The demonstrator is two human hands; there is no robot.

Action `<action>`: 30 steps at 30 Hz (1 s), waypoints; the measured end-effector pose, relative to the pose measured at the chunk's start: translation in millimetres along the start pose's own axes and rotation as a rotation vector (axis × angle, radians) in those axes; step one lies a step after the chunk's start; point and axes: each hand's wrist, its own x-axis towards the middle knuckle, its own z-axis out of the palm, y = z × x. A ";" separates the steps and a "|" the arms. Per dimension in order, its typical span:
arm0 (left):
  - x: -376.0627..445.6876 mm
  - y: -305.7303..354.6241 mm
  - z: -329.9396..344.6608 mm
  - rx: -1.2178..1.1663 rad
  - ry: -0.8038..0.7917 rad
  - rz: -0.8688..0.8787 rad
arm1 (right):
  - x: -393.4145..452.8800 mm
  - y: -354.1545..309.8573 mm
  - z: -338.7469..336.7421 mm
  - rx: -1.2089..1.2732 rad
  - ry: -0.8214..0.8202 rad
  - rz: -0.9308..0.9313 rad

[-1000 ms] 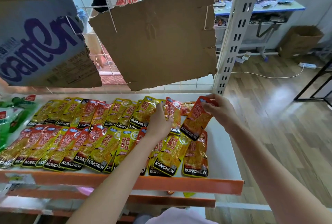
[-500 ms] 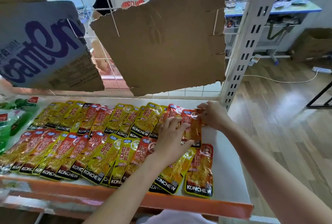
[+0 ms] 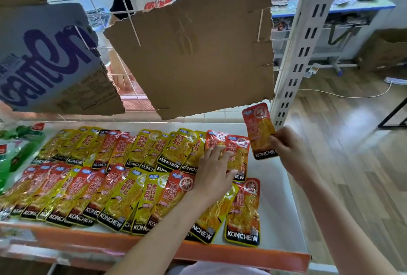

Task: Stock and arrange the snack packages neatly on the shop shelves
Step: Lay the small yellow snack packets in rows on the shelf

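Note:
Two overlapping rows of yellow and red KONCHEW snack packets [image 3: 141, 188] lie flat on the white shelf [image 3: 275, 204] with its orange front lip. My left hand [image 3: 214, 173] rests flat, fingers spread, on the red packets [image 3: 239, 155] at the right end of the back row. My right hand [image 3: 288, 149] pinches one red packet [image 3: 259, 129] by its lower right corner and holds it upright above the shelf, just right of the back row.
Torn cardboard sheets [image 3: 198, 54] hang on the wire grid behind the shelf, one printed in purple [image 3: 46, 58]. Green packets [image 3: 13, 149] lie at the far left. A slotted white upright [image 3: 306, 38] stands at the right; beyond it are wooden floor, a cable and a cluttered table.
My right hand has lifted one red packet up and to the right, away from the back row. My left hand has stayed pressed on the row's right end.

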 end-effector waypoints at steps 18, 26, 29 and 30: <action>-62.5 -6.2 -39.7 -0.040 0.109 0.038 | -45.0 0.9 20.1 -0.498 -0.106 -0.104; -121.8 -31.8 -68.0 0.089 0.140 -0.058 | -101.1 -58.8 50.3 -0.553 -0.490 -0.652; -146.3 -43.9 -74.6 0.075 0.140 -0.111 | -124.6 -66.0 68.6 -0.529 -0.560 -0.771; -155.3 -48.5 -77.3 0.079 0.150 -0.132 | -130.6 -69.4 75.0 -0.519 -0.582 -0.797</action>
